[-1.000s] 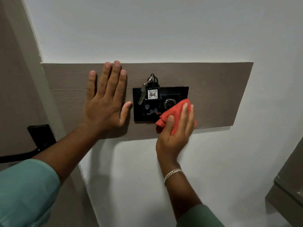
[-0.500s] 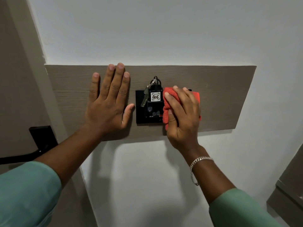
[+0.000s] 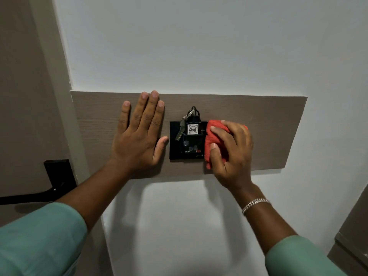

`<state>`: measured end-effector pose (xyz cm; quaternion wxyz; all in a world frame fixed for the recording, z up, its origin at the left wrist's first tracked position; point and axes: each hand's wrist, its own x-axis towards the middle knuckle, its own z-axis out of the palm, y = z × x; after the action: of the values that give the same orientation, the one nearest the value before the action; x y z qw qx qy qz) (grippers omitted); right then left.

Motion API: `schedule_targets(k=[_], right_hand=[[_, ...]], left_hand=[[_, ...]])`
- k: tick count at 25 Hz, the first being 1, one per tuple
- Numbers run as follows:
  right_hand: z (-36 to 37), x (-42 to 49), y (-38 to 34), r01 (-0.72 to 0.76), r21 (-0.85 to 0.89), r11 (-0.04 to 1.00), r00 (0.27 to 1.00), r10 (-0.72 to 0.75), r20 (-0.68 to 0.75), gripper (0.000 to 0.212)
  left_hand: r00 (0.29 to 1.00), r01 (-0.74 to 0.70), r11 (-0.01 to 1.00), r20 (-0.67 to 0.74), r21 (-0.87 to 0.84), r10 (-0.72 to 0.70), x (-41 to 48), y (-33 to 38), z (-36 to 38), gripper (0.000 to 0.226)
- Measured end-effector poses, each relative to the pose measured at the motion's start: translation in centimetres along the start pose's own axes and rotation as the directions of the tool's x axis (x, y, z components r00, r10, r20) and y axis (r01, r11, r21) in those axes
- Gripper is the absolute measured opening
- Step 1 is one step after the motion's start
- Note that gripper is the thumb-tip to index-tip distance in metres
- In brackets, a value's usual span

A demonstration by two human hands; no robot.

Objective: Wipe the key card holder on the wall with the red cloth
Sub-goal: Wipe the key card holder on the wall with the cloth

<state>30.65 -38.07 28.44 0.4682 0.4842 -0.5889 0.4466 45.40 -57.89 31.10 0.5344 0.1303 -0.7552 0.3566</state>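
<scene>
The black key card holder (image 3: 176, 150) is fixed on a wood-grain wall panel (image 3: 268, 132). A key fob tagged 406 (image 3: 192, 129) with a metal key (image 3: 179, 132) sits in its slot. My right hand (image 3: 232, 154) presses the bunched red cloth (image 3: 214, 134) flat against the holder's right part, hiding that side. My left hand (image 3: 139, 136) lies flat on the panel just left of the holder, fingers spread upward, thumb tip near the holder's left edge.
A white wall (image 3: 199, 46) surrounds the panel. A brown door with a black handle plate (image 3: 59, 174) and lever (image 3: 25, 197) stands at the left. A brown cabinet corner (image 3: 354, 236) juts in at the lower right.
My right hand carried the cloth from the holder's lower right corner up over its right side and keeps pressing it there. My left hand stays planted on the panel.
</scene>
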Motion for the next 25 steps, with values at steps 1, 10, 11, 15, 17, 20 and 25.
schedule_targets(k=[1, 10, 11, 15, 17, 20, 25], right_hand=[[0.2, -0.4, -0.2, -0.044, 0.005, 0.999, 0.999, 0.044, -0.012, 0.039], [1.1, -4.6, -2.9, -0.283, 0.143, 0.949, 0.943, 0.302, -0.142, 0.055], [1.9, -4.2, -4.0, -0.264, 0.171, 0.949, 0.939, 0.293, -0.18, 0.055], [4.4, -2.9, -6.4, -0.158, 0.025, 0.987, 0.982, 0.159, -0.101, 0.059], [4.6, -4.2, -6.0, -0.132, -0.037, 0.991, 0.99, 0.13, -0.057, 0.059], [4.7, -4.9, -5.4, -0.19, 0.031, 0.981, 0.979, 0.192, -0.07, 0.06], [5.4, -4.0, -5.5, -0.087, -0.022, 0.996, 0.994, 0.085, -0.065, 0.056]], left_hand=[[1.0, 0.003, 1.0, 0.001, 0.002, -0.003, 0.0, -0.1, 0.0, 0.079], [1.0, 0.007, 1.0, 0.004, -0.007, -0.007, 0.0, -0.1, -0.2, 0.079], [1.0, 0.008, 1.0, 0.006, -0.013, -0.008, 0.0, 0.0, -0.2, 0.08], [1.0, 0.005, 1.0, 0.01, -0.022, -0.005, 0.1, -0.1, -0.4, 0.077], [1.0, 0.003, 1.0, 0.021, -0.026, -0.003, 0.0, 0.0, -0.5, 0.075], [1.0, 0.016, 1.0, 0.017, -0.015, -0.016, 0.0, 0.1, -0.4, 0.075], [1.0, 0.009, 1.0, 0.018, -0.018, -0.009, 0.1, -0.1, -0.4, 0.075]])
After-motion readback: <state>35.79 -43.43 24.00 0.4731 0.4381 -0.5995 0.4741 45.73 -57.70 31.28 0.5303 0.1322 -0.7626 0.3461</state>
